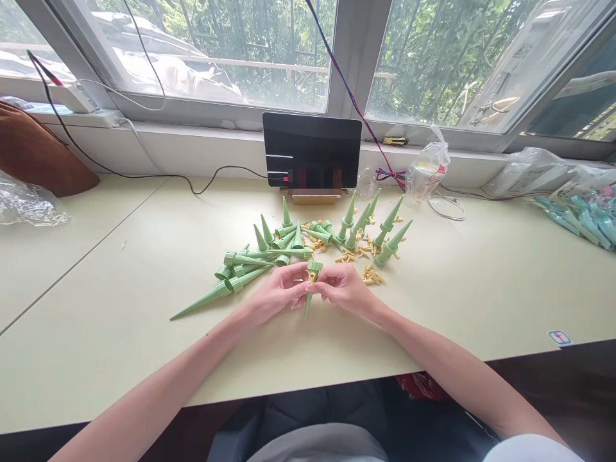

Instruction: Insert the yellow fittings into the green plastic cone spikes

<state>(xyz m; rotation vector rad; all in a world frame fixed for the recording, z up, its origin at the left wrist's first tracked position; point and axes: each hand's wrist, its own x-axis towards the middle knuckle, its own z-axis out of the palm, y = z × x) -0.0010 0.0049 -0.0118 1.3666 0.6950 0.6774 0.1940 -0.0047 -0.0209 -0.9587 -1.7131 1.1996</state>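
Just above the table's front half, my left hand (275, 295) is closed around a green plastic watering spike (314, 265). Its wide collar is up and its tip points down. A small yellow valve (312, 277) sticks out of the spike's side, facing me. My right hand (347, 290) pinches at this valve with thumb and forefinger; the fingertips partly hide it. Loose green spikes (250, 260) lie heaped beyond my left hand, a few standing upright. Spikes with yellow valves fitted (387, 244) stand beyond my right hand. Small loose yellow valves (372, 276) lie in piles between and beside them.
A dark-screened tablet (312, 151) leans on a cardboard stand (315, 199) at the back. A black cable (192, 183) runs left from it. Plastic bags (428, 167) and teal items (584, 218) lie at the right, a brown bag (43, 147) at the left.
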